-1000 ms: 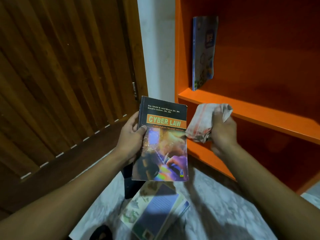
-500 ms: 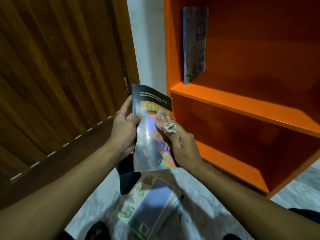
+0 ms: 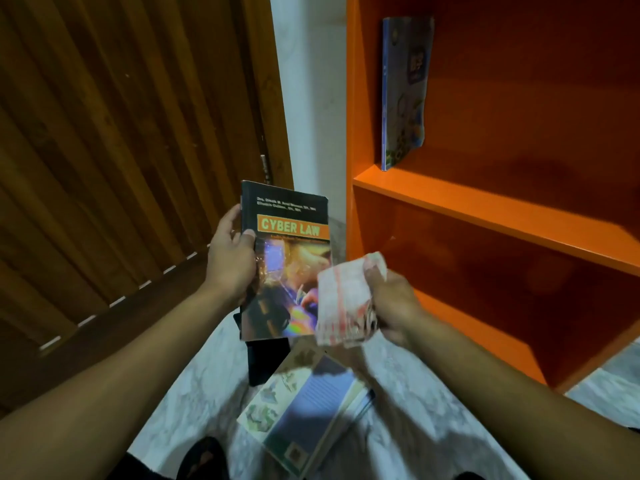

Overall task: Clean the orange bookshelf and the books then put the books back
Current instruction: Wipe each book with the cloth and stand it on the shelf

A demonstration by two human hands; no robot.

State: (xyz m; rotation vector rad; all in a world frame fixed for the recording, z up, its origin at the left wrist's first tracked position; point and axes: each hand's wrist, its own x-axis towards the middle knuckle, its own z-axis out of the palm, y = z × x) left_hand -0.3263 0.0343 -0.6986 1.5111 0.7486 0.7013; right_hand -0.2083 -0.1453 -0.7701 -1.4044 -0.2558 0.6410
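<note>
My left hand (image 3: 231, 258) grips the left edge of the "Cyber Law" book (image 3: 285, 258), holding it upright with its dark cover facing me. My right hand (image 3: 391, 303) is closed on a crumpled white and red cloth (image 3: 344, 303), which overlaps the book's lower right corner. The orange bookshelf (image 3: 485, 216) stands to the right. One blue book (image 3: 403, 91) leans upright against the left wall of its upper shelf. The lower shelf shows no books.
A stack of books (image 3: 308, 407) lies on the pale marble floor below my hands, with a dark book (image 3: 266, 358) under it. A brown slatted wooden door (image 3: 121, 150) fills the left side. A white wall strip (image 3: 311, 98) separates door and shelf.
The cloth was pressed on the cover's upper part half a second ago; my right hand has since slid it down to the lower right corner. The book now faces me flatter.
</note>
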